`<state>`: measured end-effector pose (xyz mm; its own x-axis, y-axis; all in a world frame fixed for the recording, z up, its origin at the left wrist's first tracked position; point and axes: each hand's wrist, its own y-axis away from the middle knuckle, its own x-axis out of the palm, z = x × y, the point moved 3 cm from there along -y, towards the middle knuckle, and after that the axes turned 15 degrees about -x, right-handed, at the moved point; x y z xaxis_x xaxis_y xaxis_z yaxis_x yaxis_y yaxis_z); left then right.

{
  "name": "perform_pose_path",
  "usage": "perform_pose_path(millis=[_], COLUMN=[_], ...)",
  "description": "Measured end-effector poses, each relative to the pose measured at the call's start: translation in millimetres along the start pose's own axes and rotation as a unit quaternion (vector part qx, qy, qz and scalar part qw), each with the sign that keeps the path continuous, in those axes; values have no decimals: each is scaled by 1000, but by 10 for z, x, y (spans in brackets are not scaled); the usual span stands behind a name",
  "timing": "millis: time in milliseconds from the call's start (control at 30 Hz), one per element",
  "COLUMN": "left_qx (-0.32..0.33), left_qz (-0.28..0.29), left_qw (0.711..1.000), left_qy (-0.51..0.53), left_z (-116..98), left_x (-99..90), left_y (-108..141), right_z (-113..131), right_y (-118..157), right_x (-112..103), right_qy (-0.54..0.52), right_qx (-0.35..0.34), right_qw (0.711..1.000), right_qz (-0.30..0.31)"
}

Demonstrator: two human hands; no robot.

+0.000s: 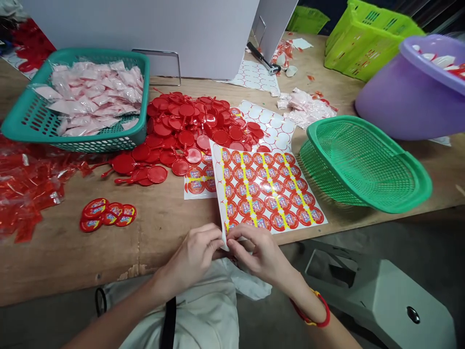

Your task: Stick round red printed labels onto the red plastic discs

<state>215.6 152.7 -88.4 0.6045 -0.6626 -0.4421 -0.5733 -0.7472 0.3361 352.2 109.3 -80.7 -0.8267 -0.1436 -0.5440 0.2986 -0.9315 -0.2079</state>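
The left hand and right hand meet at the bench's front edge, both curled and pinching the lower left corner of a printed sticker sheet. Their fingertips bunch so closely over that corner that what lies between them is hidden, and I cannot tell whether a single sticker is lifted. The sheet lies at a slant on the bench, with rows of round red labels along yellow stripes, and its near corner curls up past the edge. Under its left side a second sheet shows, partly covered by the first. Behind, a heap of red plastic discs with handles spreads at centre, overlapping a backing sheet with circular cut-outs. Three labelled discs sit apart at left. At upper left, a teal basket holds pale plastic packets, their contents hard to make out. Red cellophane scraps run off the left edge. To the right, a green basket lies tipped on its side, and a purple tub is cut off by the frame. A red-and-yellow band circles the right wrist.
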Motion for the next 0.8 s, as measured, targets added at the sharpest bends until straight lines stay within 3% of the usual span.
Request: perform_pose_path(millis=[300,433,533,600,667,800], left_qx=[-7,-73,-105,-64,25,173], left_qz=[9,-36,-97,-173,-247,-289], left_qw=[1000,995,984,975,958,921], left_qy=[-8,-63,-110,-126,-142,-196], left_z=[10,98,167,149,67,-135], left_x=[-17,-118,-223,-255,-213,18], left_y=[-12,-75,-98,-75,-27,14], right_z=[-23,-197,-336,-371,-352,-244], right_y=[-56,-38,-14,-13,-28,-71], right_x=[-34,-103,-167,-188,-186,-136], right_qy=[-30,-77,-141,-169,-179,-182], right_qx=[28,112,180,209,226,226], right_qw=[999,987,956,936,924,926], right_qz=[6,-87,-184,-228,-249,-242])
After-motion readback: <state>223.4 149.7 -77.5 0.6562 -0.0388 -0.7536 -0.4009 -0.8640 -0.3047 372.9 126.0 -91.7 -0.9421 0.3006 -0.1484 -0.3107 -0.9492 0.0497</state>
